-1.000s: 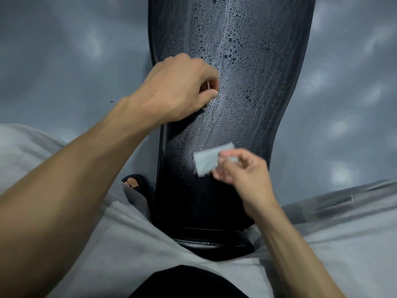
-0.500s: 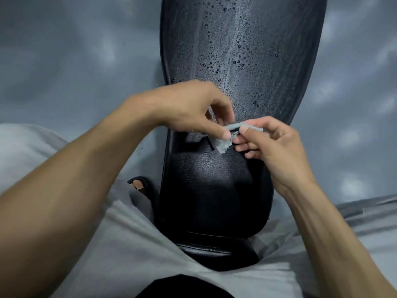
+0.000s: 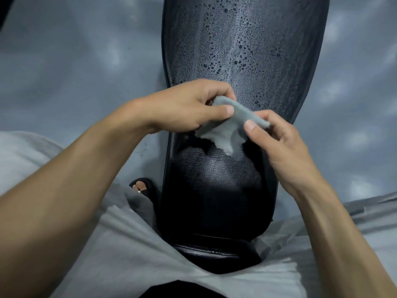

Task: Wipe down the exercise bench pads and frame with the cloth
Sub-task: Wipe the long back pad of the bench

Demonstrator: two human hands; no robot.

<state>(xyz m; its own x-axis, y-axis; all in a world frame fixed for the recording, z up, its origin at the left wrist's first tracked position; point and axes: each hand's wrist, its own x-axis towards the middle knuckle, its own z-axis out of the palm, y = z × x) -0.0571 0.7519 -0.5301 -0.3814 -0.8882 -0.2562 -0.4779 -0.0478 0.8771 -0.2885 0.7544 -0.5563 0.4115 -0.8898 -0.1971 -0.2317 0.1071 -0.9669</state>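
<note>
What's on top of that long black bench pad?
Water droplets bead the far half of the bench pad. Both hands, left hand and right hand, hold a grey cloth above it; the pad beneath them is hidden.

Small grey cloth (image 3: 227, 127), crumpled, pinched btwn left hand (image 3: 184, 108) & right hand (image 3: 277, 138), held just above black padded bench (image 3: 247, 50); far part of pad beaded w/ droplets, near part dry.

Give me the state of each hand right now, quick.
Left hand: closed, thumb and fingers pinching one end of the grey cloth above the bench pad.
Right hand: closed, pinching the cloth's other end.
</note>
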